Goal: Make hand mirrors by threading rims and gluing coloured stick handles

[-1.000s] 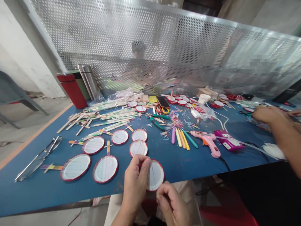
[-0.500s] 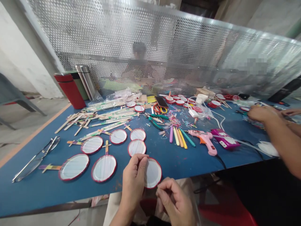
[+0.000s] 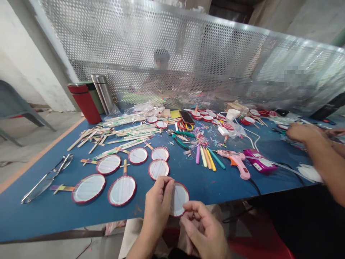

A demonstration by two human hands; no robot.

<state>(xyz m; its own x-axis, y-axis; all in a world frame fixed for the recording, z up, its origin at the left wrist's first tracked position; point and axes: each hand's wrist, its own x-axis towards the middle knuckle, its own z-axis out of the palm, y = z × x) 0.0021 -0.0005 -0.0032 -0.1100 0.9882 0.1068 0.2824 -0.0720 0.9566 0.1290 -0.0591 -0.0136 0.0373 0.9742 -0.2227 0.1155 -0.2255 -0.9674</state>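
Lit moderately, with soft, faint shadows on the blue tabletop (image 3: 215,187). Brightest at 10 o'clock, on the pale wall (image 3: 45,54); nearly black at 4 o'clock, below the blue tabletop. Glinting on the perforated panel (image 3: 129,43) at 12 and the steel flask (image 3: 104,95) towards 10. Streaked with pale sheen on the round discs (image 3: 122,191) between 7 and 8. Hazy behind the perforated panel, pixelated at 12 and near 2. Stretched towards the edges, as on the chair (image 3: 14,102) at 9.
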